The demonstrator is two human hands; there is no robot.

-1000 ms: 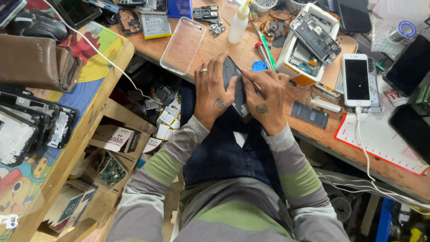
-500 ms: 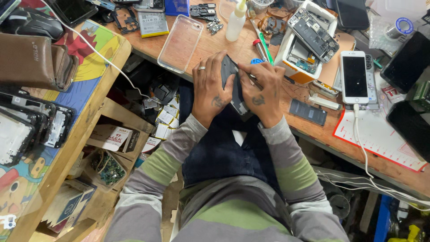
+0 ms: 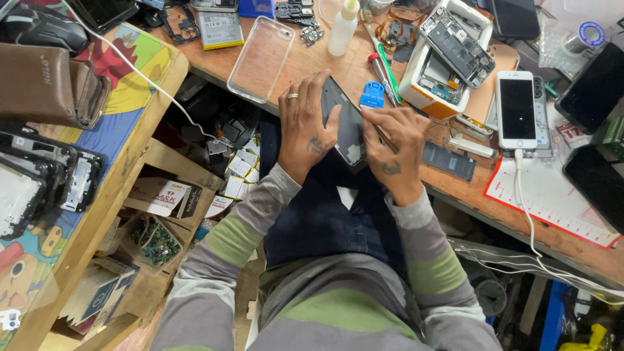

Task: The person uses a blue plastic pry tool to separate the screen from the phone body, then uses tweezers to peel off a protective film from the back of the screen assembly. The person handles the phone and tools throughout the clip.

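At the tabletop's near edge, the left hand (image 3: pixel 305 130) grips a dark phone (image 3: pixel 344 127) while the right hand (image 3: pixel 393 140) pinches a thin tool (image 3: pixel 382 135) against its side. The phone looks unopened; prying seems barely begun. A clear case (image 3: pixel 263 58) lies beside.

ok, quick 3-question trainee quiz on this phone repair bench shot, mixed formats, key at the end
1. True or false: the left hand steadies the dark phone at the edge of the wooden workbench.
2. Multiple choice: what lies on the bench just left of the left hand? A) clear phone case B) a soldering iron C) a coffee mug
3. Fill in: the right hand works a thin ____ against the phone.

Key:
1. True.
2. A.
3. Tool; its tip is hidden, so the exact kind cannot be told.
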